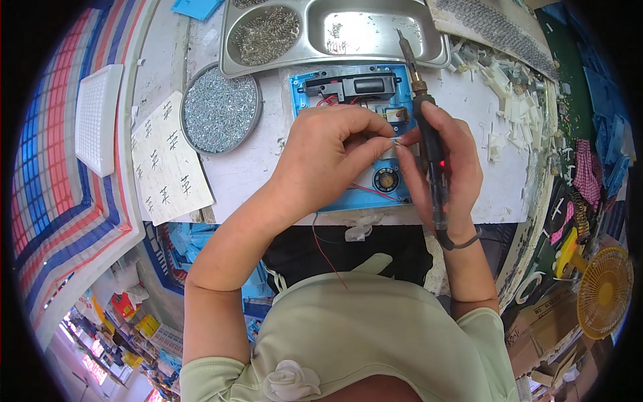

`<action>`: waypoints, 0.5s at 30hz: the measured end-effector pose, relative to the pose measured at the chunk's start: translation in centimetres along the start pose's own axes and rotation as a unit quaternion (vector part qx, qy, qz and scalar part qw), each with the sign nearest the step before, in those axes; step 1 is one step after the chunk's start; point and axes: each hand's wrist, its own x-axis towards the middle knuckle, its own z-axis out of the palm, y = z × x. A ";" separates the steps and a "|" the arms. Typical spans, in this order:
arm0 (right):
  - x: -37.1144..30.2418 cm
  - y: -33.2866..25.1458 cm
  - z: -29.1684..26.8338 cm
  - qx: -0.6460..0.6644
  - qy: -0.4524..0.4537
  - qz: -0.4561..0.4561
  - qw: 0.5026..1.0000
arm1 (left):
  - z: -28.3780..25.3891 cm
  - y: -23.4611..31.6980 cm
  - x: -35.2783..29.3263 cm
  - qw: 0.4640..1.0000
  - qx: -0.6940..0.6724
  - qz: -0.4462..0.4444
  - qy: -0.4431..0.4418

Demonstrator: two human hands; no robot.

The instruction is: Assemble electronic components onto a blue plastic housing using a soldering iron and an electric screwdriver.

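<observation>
A blue plastic housing (365,199) lies on the bench with its inside facing up. It holds a black part (358,86) at its far end, red wires, and a small round speaker (386,179). Over the housing, my left hand (328,151) is closed in a pinch on something tiny and whitish that I cannot make out. My right hand (462,154) grips a soldering iron (437,181), its metal tip pointing up and away from the housing. Thumb and fingertips of that hand meet the left fingertips at the tiny thing.
A steel compartment tray (305,63) with small metal parts stands beyond the housing. A round dish (221,110) of screws and a handwritten sheet (167,164) lie left. White plastic pieces (516,100) are heaped right. A yellow fan (605,293) stands at lower right.
</observation>
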 end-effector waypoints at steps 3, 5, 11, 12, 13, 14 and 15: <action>-0.1 0.3 -0.5 0.022 -0.007 -0.013 1.000 | -0.3 -0.1 0.0 0.999 0.023 0.043 -0.014; -0.7 0.4 -2.1 0.053 0.043 -0.014 0.998 | -0.7 0.0 0.0 0.996 0.040 0.078 -0.030; -1.6 2.0 -9.2 0.195 0.009 0.017 0.981 | -1.0 -0.8 -0.3 0.968 0.141 0.199 -0.059; -1.3 2.5 -9.7 0.221 -0.026 0.008 0.975 | -1.1 -0.6 -0.2 0.967 0.151 0.196 -0.064; -1.1 2.6 -9.9 0.235 -0.060 0.017 0.970 | -1.1 -0.6 -0.1 0.966 0.160 0.194 -0.068; -1.0 2.6 -9.9 0.249 -0.093 0.027 0.964 | -1.0 -0.8 -0.1 0.966 0.153 0.200 -0.066; -0.7 2.4 -9.6 0.245 -0.105 0.037 0.963 | -1.0 -0.9 0.0 0.966 0.148 0.204 -0.064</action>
